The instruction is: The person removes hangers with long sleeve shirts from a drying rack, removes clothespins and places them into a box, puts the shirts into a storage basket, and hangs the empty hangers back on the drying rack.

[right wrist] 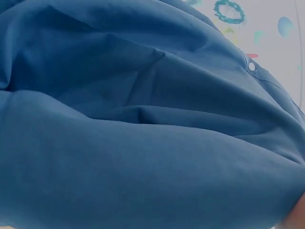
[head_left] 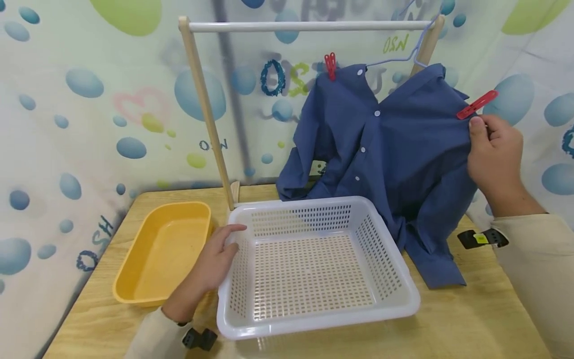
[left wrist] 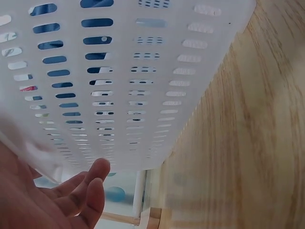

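Observation:
A dark blue button-up shirt [head_left: 412,129] hangs on a light blue wire hanger [head_left: 419,50], with red clothespins on its shoulders, one upright [head_left: 330,66] and one slanted [head_left: 477,104]. My right hand [head_left: 495,149] pinches the shirt's fabric just below the slanted clothespin. In the right wrist view, folds of the shirt [right wrist: 143,167] fill most of the picture. A white perforated plastic basket [head_left: 314,326] stands before me. My left hand [head_left: 214,262] holds its left rim, index finger and thumb over the top; in the left wrist view several fingers [left wrist: 95,195] curl below the rim.
A yellow tray [head_left: 118,279] sits left of the basket on the wooden table [head_left: 484,319]. Behind stands a rack with a white bar [head_left: 309,27] and wooden posts [head_left: 204,99]. A patterned cloth backdrop [head_left: 112,89] surrounds the table. The shirt's lower part hangs beside the basket.

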Motion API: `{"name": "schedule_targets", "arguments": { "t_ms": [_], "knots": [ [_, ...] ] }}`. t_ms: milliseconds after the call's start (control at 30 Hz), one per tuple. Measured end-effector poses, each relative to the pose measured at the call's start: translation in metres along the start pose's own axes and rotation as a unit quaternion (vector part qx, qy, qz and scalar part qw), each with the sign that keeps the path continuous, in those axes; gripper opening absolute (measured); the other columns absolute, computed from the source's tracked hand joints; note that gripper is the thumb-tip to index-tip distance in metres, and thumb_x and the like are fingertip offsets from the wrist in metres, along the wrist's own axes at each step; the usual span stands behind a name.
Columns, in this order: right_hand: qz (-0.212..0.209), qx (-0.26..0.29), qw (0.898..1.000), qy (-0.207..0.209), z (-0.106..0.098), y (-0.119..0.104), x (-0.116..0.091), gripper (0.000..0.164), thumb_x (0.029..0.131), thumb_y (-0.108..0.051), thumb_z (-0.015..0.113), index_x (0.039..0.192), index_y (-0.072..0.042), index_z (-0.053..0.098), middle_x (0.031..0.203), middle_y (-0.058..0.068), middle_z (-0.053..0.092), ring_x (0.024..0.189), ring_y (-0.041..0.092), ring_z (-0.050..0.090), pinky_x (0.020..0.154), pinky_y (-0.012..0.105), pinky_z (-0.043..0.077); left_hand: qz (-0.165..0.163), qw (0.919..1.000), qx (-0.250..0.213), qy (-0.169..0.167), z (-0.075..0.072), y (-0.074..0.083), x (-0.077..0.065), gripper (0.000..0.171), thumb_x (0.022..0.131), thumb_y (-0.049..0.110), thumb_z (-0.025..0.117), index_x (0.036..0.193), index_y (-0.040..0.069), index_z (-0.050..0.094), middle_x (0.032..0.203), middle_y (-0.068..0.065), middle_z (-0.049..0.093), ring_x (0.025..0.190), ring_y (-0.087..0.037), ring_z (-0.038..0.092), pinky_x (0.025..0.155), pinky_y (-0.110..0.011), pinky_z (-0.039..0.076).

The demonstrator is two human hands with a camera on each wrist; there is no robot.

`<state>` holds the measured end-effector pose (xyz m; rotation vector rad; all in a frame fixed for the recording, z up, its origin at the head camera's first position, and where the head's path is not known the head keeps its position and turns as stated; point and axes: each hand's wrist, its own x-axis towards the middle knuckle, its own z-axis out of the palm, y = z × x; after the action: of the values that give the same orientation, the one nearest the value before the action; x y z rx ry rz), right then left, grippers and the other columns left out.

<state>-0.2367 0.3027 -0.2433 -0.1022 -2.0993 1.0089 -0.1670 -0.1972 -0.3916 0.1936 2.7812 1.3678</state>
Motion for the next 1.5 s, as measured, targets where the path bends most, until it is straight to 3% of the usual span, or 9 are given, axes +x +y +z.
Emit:
{"name": "schedule_targets", "arguments": {
  "t_ms": [133,433,700,1033,1133,1267,1333,1500],
  "knots": [
    [0.006,0.036,0.999,0.005,-0.001,-0.002,-0.002,0.017,0.103,-0.032,0.052,0.099,-0.025,0.067,0.070,-0.010,0.043,0.069,0.006,0.041,0.060,0.020,0.029,-0.001,1.0000,-0.004,0.003,0.000,0.000,0.001,0.038,0.102,0.013,0.043,0.139,0.012,0.054,0.149,-0.017,0.044,0.123,-0.037,0.053,0.097,-0.056,0.052],
    [0.029,0.047,0.997,-0.045,-0.004,-0.006,-0.019,0.028,0.104,-0.034,0.051,0.114,-0.016,0.069,0.076,-0.010,0.049,0.070,0.009,0.043,0.056,0.017,0.033,-0.002,0.9999,-0.004,0.013,0.000,-0.002,0.000,0.038,0.102,0.013,0.043,0.139,0.013,0.055,0.150,-0.017,0.044,0.125,-0.038,0.053,0.097,-0.058,0.052],
    [0.039,0.082,0.993,-0.081,-0.002,0.001,-0.034,0.020,0.103,-0.034,0.051,0.108,-0.023,0.067,0.073,-0.011,0.053,0.067,0.010,0.047,0.055,0.015,0.038,-0.003,0.9998,0.001,0.018,0.000,-0.002,-0.002,0.039,0.102,0.014,0.043,0.140,0.014,0.054,0.152,-0.016,0.043,0.125,-0.037,0.053,0.097,-0.055,0.053],
    [0.042,0.146,0.983,-0.103,0.002,0.005,-0.061,0.018,0.103,-0.025,0.053,0.109,-0.017,0.069,0.096,-0.016,0.066,0.086,0.002,0.059,0.075,0.005,0.049,-0.007,0.9998,-0.002,0.017,-0.001,0.001,-0.004,0.043,0.103,0.014,0.044,0.145,0.015,0.050,0.154,-0.016,0.041,0.128,-0.038,0.054,0.096,-0.055,0.053],
    [0.044,0.221,0.968,-0.109,0.007,0.004,-0.070,0.017,0.102,-0.021,0.056,0.105,-0.013,0.071,0.099,-0.013,0.067,0.090,0.005,0.059,0.077,0.006,0.049,-0.010,0.9998,0.000,0.018,-0.002,0.001,-0.005,0.043,0.102,0.014,0.044,0.145,0.015,0.050,0.155,-0.016,0.041,0.131,-0.039,0.052,0.099,-0.057,0.050],
    [0.060,0.337,0.932,-0.124,0.011,0.004,-0.079,0.014,0.100,-0.015,0.060,0.099,-0.008,0.072,0.100,-0.006,0.068,0.093,0.008,0.058,0.078,0.008,0.050,-0.012,0.9995,0.000,0.028,-0.002,0.001,-0.006,0.043,0.102,0.014,0.044,0.144,0.016,0.052,0.156,-0.015,0.041,0.132,-0.038,0.052,0.102,-0.058,0.048],
    [0.069,0.355,0.923,-0.132,0.012,0.005,-0.082,0.013,0.099,-0.015,0.060,0.099,-0.009,0.072,0.103,-0.005,0.067,0.094,0.009,0.057,0.078,0.008,0.051,-0.011,0.9993,-0.003,0.035,-0.001,0.002,-0.006,0.042,0.101,0.014,0.045,0.142,0.016,0.053,0.154,-0.015,0.043,0.128,-0.037,0.054,0.099,-0.057,0.050],
    [0.079,0.376,0.908,-0.168,0.009,0.007,-0.087,0.016,0.101,-0.010,0.057,0.100,-0.009,0.072,0.105,-0.005,0.067,0.094,0.008,0.057,0.074,0.009,0.052,-0.011,0.9983,-0.025,0.051,0.001,0.004,-0.005,0.047,0.099,0.011,0.048,0.145,0.015,0.045,0.138,-0.021,0.054,0.103,-0.034,0.064,0.077,-0.044,0.059]
  ]
}}
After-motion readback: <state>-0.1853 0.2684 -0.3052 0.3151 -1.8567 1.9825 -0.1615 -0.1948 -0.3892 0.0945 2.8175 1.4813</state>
